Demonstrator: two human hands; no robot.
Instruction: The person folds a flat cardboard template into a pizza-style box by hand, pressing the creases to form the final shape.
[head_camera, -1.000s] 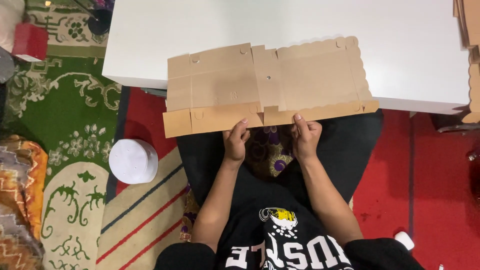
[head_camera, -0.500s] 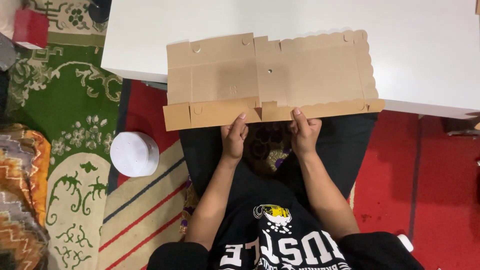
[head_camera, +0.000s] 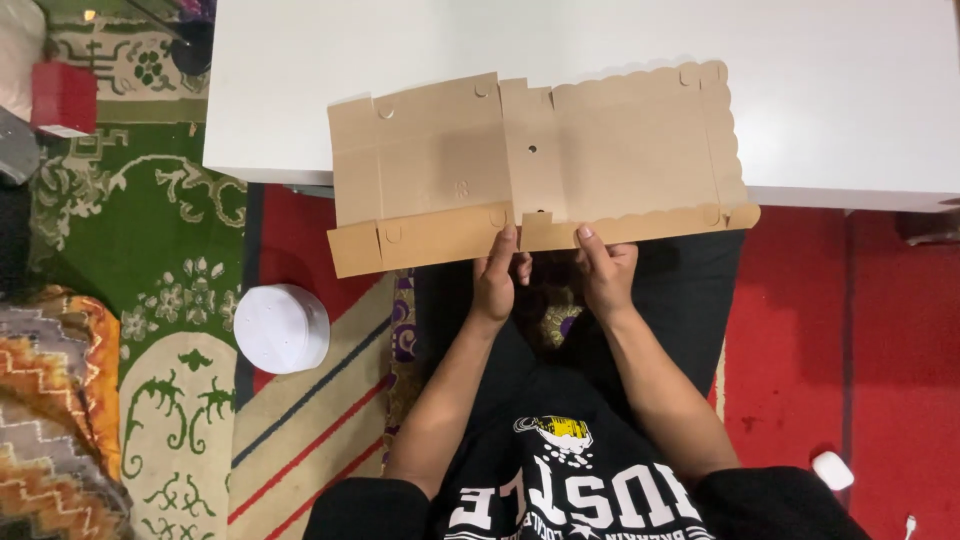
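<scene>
Hands: your left hand (head_camera: 497, 275) and right hand (head_camera: 603, 270) sit side by side at the near edge of the flat cardboard box blank (head_camera: 535, 165), fingers curled under and thumbs on top, each pinching the narrow front flap either side of its centre notch.

Step in hand, as judged: folding up the near side flap along its scored crease. You would need both thumbs pushing evenly so the flap bends on the score line and not across the panel; the outer ends of the flap lie far from your grip and may lag.

Item: brown kraft die-cut blank, unfolded, lying on the white table (head_camera: 850, 90) with its near flap overhanging the table's front edge above your lap. Two large panels joined by a narrow spine strip with a small hole; right panel scalloped along its edges; round thumb notches at the corners; crease lines visible throughout.

Nearby: white round cap (head_camera: 281, 327) on the patterned carpet (head_camera: 140, 250), left of the table's front edge.
</scene>
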